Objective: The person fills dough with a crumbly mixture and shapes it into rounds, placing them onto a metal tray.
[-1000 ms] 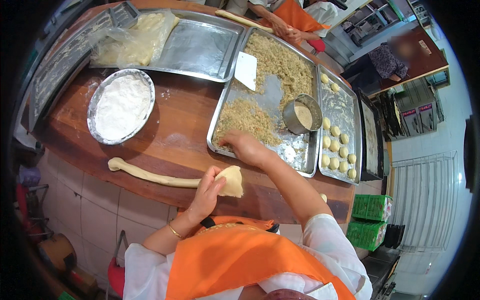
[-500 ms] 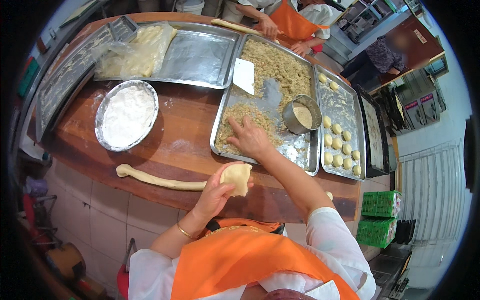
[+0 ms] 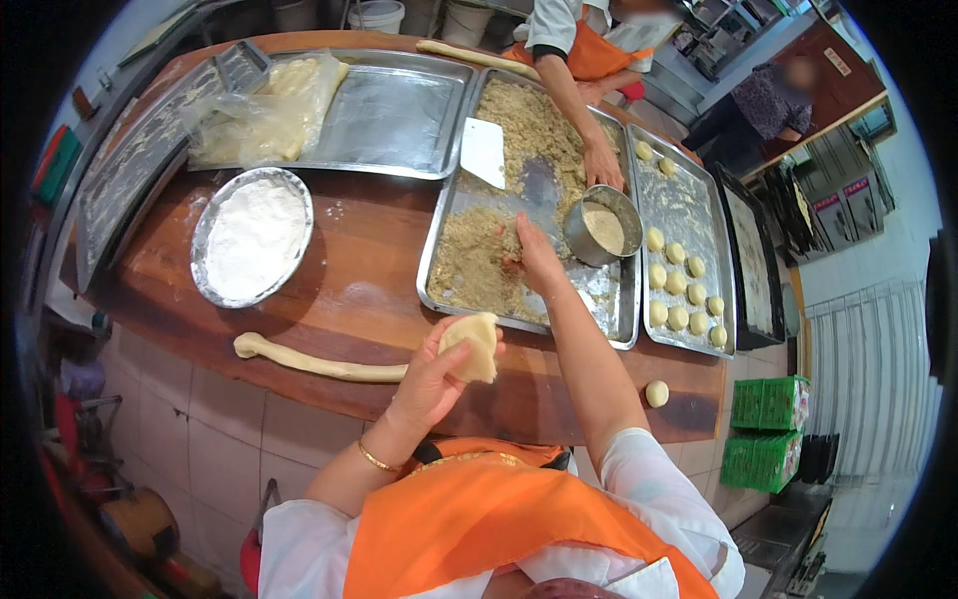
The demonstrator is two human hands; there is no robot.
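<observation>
My left hand [image 3: 431, 377] is closed on a flattened piece of dough [image 3: 473, 345], held up over the near table edge. In the large metal tray, my right hand [image 3: 537, 258] is turned on its side, its fingers reaching down into the crumbly filling [image 3: 479, 262]; the fingertips are partly hidden. Just right of it stands a round metal cup [image 3: 605, 226] with pale crumbs inside. A co-worker's hand [image 3: 602, 165] reaches to the cup's far rim. A rope of dough [image 3: 319, 365] lies on the table left of my left hand.
A bowl of flour [image 3: 251, 240] is at left. A white scraper [image 3: 484, 152] lies in the filling tray. Dough balls [image 3: 677, 285] sit on the right-hand tray, and one ball [image 3: 657, 393] near the table edge. Behind are a metal tray [image 3: 394, 118] and bagged dough [image 3: 289, 110].
My right hand has shifted right across the filling and turned from palm-down onto its side. The co-worker's arm has reached into the tray to the cup. My left hand still holds the dough.
</observation>
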